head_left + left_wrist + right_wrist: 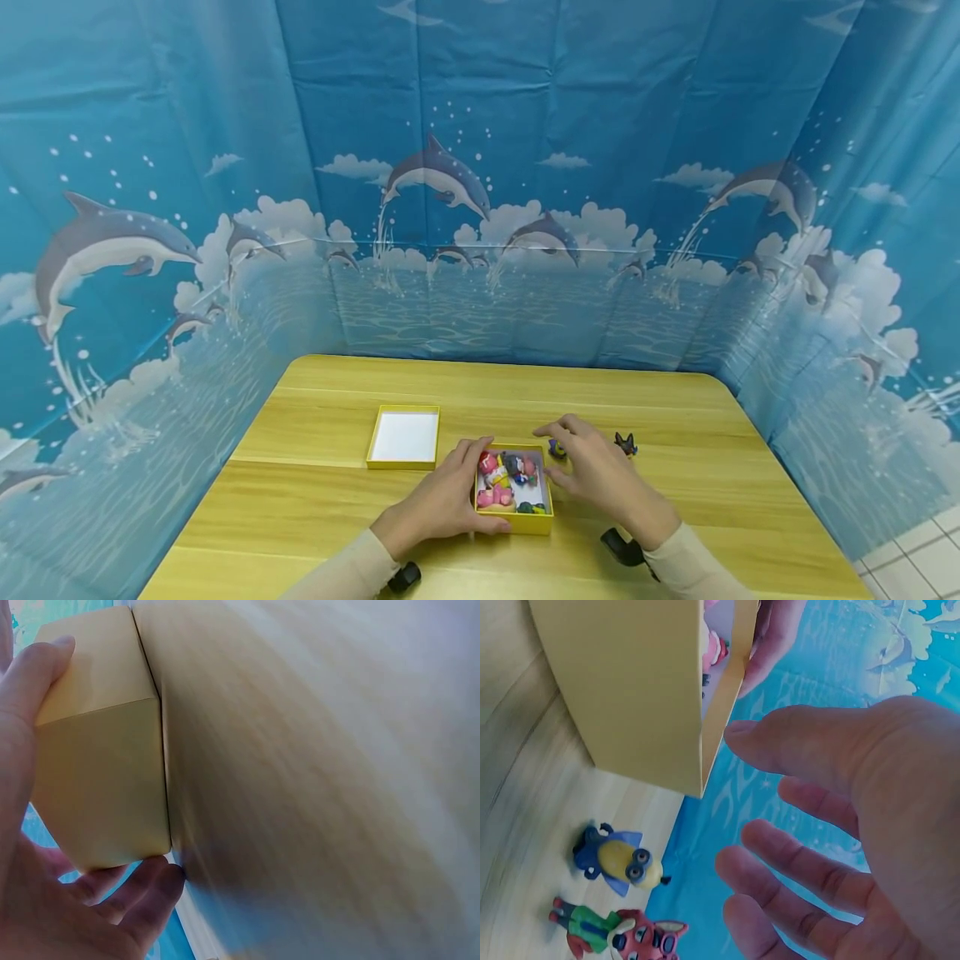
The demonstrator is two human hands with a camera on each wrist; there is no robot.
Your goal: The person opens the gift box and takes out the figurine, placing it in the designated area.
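Note:
An open yellow box (528,524) stands near the table's front, holding several small toy figures: pink ones (495,497) at the left, dark and pink ones behind, a green one in the front right corner. My left hand (450,496) grips the box at its left side, thumb on the front wall (105,780) and fingers reaching round. Over the box's right rim hovers my right hand (596,467), empty, fingers spread. In the right wrist view its thumb tip (742,727) is right at the rim, and a yellow minion figure (622,859) in blue lies below.
A red fox figure (641,934) in green lies beside the minion, right of the box. Back left of the box rests a yellow lid (403,465) with its white inside up. A dolphin-print curtain (480,308) surrounds the wooden table (300,508).

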